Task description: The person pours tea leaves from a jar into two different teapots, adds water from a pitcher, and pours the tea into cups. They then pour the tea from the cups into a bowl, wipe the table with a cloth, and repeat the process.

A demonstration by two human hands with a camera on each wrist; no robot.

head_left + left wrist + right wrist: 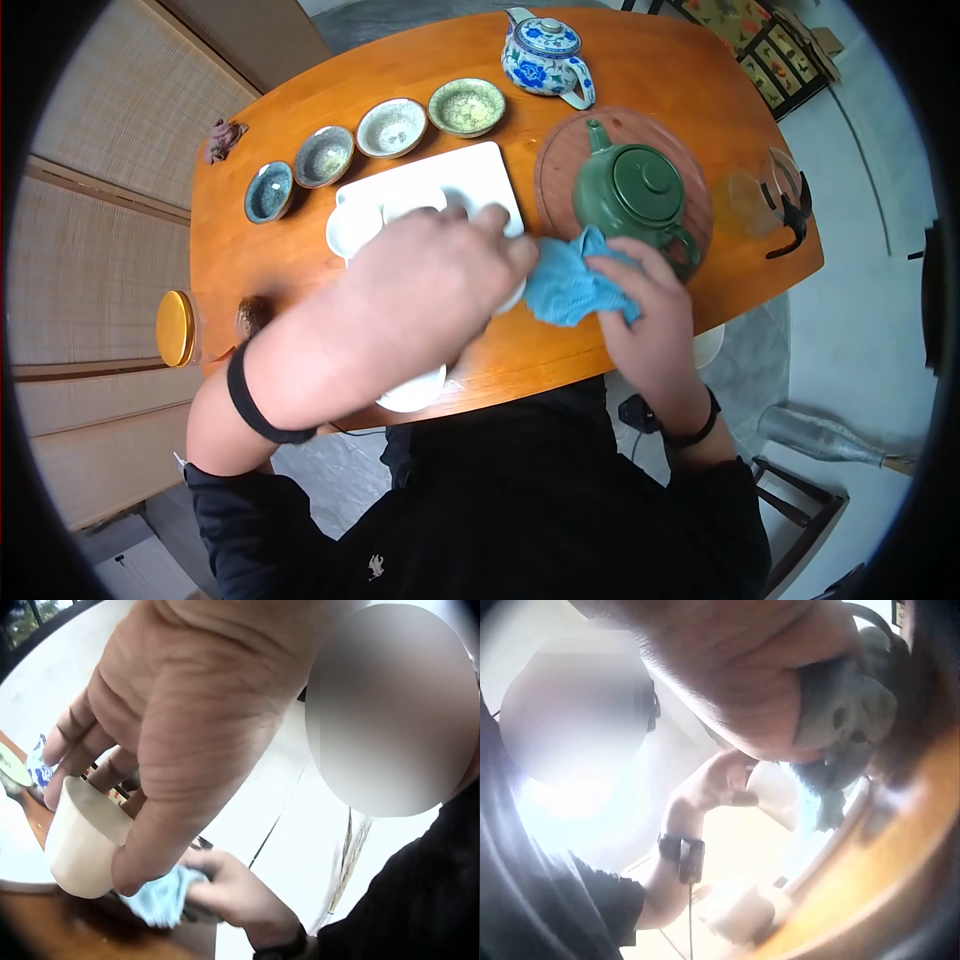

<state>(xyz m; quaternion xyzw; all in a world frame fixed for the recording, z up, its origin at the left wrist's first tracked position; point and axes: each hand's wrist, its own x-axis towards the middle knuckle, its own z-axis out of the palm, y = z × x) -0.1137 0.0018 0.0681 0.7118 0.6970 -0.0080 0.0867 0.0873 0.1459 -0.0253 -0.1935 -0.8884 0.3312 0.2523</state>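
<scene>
My left hand (pixel 430 265) is over the front of the white tray (pixel 488 165). Its thumb and fingers grip a small white cup (pixel 84 851) by the sides, seen tilted in the left wrist view. In the head view the hand hides nearly all of that cup. Bunched in my right hand (pixel 655 305) is a light blue cloth (pixel 570 285), close beside the left hand and in front of the green teapot (pixel 635 190). On the tray, white cups (pixel 353 228) stand partly behind the left hand. Another white piece (pixel 415 390) sits near the table's front edge, under the left forearm.
Several glazed bowls (pixel 390 128) form a curved row behind the tray. A blue-and-white teapot (pixel 545 60) stands at the back. The green teapot rests on a round wooden board (pixel 560 160). At the left edge is a jar with a gold lid (pixel 175 328); a clear pitcher (pixel 750 200) stands right.
</scene>
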